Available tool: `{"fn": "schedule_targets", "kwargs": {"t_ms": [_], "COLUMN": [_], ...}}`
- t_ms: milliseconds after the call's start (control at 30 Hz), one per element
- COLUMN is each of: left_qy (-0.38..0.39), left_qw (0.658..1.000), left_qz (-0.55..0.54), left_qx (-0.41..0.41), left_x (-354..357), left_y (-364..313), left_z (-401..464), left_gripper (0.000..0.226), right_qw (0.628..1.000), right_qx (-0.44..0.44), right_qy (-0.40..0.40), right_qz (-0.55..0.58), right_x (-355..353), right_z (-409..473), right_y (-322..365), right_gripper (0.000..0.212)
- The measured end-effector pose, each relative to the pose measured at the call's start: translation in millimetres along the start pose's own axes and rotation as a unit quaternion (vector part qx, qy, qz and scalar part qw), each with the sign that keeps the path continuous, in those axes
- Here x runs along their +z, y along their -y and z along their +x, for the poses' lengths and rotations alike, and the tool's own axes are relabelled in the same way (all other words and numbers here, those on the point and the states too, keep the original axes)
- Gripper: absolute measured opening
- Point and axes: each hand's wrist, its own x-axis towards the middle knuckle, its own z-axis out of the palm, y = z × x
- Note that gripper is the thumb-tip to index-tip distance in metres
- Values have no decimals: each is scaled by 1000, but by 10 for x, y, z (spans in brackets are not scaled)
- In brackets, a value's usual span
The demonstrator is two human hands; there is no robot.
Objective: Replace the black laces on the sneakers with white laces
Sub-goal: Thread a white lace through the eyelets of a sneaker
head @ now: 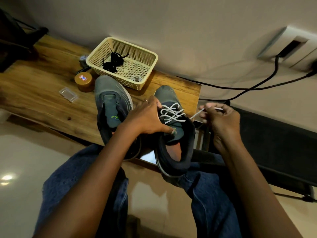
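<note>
Left hand (147, 117) braces the right sneaker (173, 127); right hand (221, 117) pinches the white lace (173, 112). Uneven pulling risks mismatched ends.

the desk (51, 79) is wood with a visible grain and a soft sheen. the basket (145, 54) is cream plastic, perforated all over. both sneakers (109, 100) look like matt grey cloth with darker fabric collars. the white lace (171, 112) is woven cord; the black laces (113, 63) look like matt cord. the jeans (72, 182) are blue denim. the floor (20, 160) is glossy, smooth tile.
</note>
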Motion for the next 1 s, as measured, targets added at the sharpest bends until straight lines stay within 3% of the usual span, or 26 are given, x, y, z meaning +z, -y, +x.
{"fn": "schedule_targets", "kwargs": {"t_ms": [167,333,467,600,800,1000], "left_qy": [12,8,11,43,71,98], "left_qw": [1000,1000,999,997,987,978], "left_qz": [-6,18,47,-54,-144,-186], "left_qx": [-9,-17,-25,-29,-13,-10], "left_x": [-8,-75,-185,-216,-246,-254], "left_y": [-11,-34,-20,19,67,102], "left_z": [-12,-64,-118,-169,-171,-160], "left_gripper": [90,84,58,37,16,15], "right_qw": [997,990,989,979,915,838], "right_qx": [-47,-114,-146,-153,-188,-265], "right_qy": [-26,-74,9,120,237,235], "right_qz": [59,42,11,-66,-269,-416], "right_x": [-9,-9,34,109,184,235], "right_z": [-21,-12,-43,-92,-130,-132], "right_y": [42,67,79,76,-85,-215], "right_gripper": [11,4,17,9,7,7]}}
